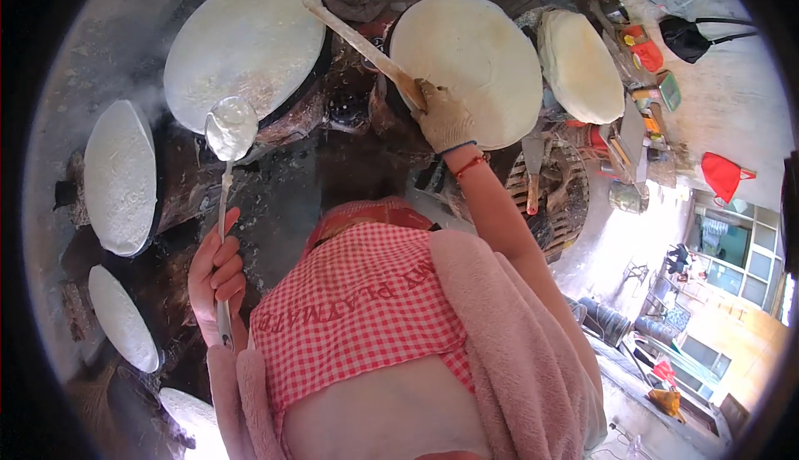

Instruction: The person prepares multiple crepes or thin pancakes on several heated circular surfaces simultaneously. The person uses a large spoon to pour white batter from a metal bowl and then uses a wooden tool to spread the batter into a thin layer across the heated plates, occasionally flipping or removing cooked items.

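My left hand (218, 275) is closed round the long handle of a metal ladle (231, 130). White batter fills the ladle's bowl, which hangs over the near edge of a large round griddle covered by a pale batter sheet (241, 52). In a knitted work glove, my right hand (445, 117) grips a long flat wooden spreader (364, 42). Its far end reaches the right rim of that batter sheet. Beneath and beside the glove lies a second round pale sheet (470, 65), smooth and whole; whether the glove touches it I cannot tell.
More white rounds (125, 177) on griddles curve down the left side, with steam near them. Right of the second sheet lies a thick pile of pale flatbreads (580, 65). A scraper with a wooden handle (533, 194) rests by a slatted wooden rack (574, 202).
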`<move>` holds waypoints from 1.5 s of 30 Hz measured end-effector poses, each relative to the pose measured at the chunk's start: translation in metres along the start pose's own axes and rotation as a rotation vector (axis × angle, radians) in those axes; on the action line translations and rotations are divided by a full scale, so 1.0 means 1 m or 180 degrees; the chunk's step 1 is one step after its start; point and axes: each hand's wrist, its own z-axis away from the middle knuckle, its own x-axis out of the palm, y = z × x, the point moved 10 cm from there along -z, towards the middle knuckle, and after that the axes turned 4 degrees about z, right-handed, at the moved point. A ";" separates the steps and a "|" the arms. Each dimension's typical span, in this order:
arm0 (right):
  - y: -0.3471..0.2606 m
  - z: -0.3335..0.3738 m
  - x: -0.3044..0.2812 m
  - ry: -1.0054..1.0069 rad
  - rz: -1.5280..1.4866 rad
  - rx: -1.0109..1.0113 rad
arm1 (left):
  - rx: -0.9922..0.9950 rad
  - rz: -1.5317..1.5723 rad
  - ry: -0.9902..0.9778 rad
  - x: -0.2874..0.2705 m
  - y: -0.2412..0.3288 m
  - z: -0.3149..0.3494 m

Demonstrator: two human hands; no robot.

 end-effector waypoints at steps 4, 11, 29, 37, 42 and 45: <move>0.021 -0.013 -0.007 0.0181 -0.0257 0.0184 | -0.0067 0.0107 -0.0111 -0.002 0.006 0.005; 0.051 -0.051 -0.150 0.0713 -0.0489 -0.0241 | -0.0174 0.0111 -0.0142 -0.003 -0.001 0.008; 0.587 -0.069 -0.371 0.1691 -0.3666 0.1749 | 0.0367 0.0132 -0.1234 0.160 -0.155 -0.015; 0.795 0.054 -0.092 0.3479 -0.4284 0.3362 | -0.0688 -0.0996 -0.0544 0.263 -0.261 -0.118; 0.743 0.062 -0.085 0.2933 -0.3527 0.3338 | -0.0849 -0.1481 -0.0484 0.299 -0.322 -0.155; 0.747 0.070 -0.094 0.2901 -0.2608 0.3030 | -0.0992 -0.1791 -0.0678 0.310 -0.347 -0.186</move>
